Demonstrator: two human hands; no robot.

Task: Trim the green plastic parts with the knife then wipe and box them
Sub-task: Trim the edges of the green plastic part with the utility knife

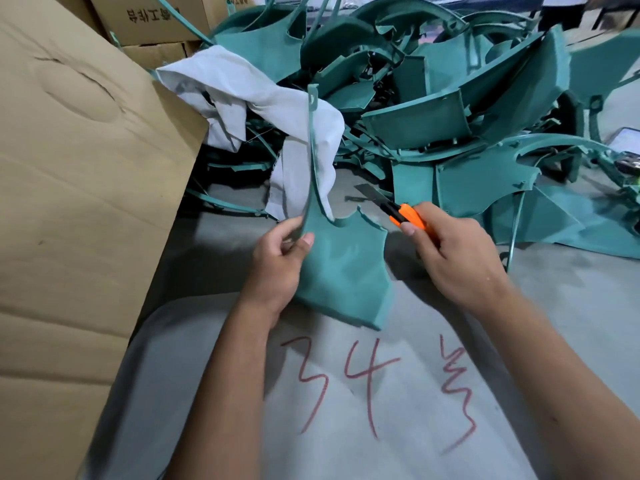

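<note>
Green plastic part (341,268) pinched by left hand (277,268); right hand (457,258) grips orange knife (398,211) just beside it.

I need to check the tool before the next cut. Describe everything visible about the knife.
The knife is a utility cutter with an orange plastic body and a dark, flat blade extended up and to the left. The right hand grips the handle, thumb on top, hiding its rear part. The blade is in the air, apart from the green part that the left hand holds; its tip points toward the white cloth.
</note>
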